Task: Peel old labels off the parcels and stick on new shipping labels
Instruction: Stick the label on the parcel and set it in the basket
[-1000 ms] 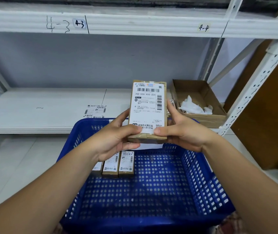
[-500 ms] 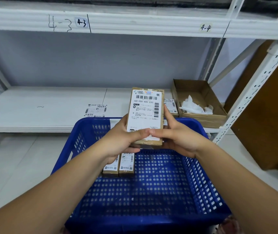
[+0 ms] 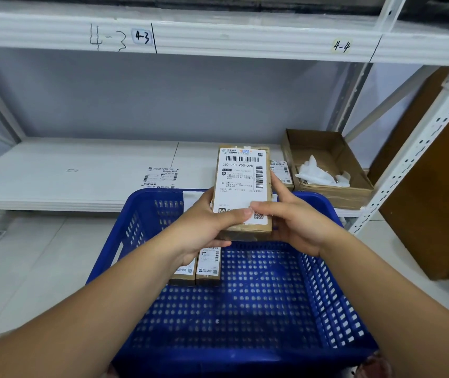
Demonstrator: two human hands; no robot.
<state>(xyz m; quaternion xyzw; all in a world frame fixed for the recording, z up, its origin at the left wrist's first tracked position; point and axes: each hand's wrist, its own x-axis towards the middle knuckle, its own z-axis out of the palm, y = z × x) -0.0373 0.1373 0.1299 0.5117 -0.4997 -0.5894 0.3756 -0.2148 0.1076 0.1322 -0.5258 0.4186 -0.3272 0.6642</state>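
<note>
Bright, even, cool indoor light with no hard shadows. The grey back panel (image 3: 136, 105) darkens softly just under the upper shelf (image 3: 245, 42). The shipping label (image 3: 241, 186) is sharp enough to read its large code, but the small print smears. Wide-angle distortion bows the upper shelf, tilts the upright post (image 3: 414, 170) and stretches the forearms (image 3: 81, 309), which go soft towards the lower corners.

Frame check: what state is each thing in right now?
parcel: held upright over the basket, label stuck on.
left hand: grips parcel, thumb on label.
right hand: grips parcel, thumb on label.
basket: holds at least two labelled parcels.
cardboard box: open, crumpled white paper inside.
loose label: flat on shelf.
</note>
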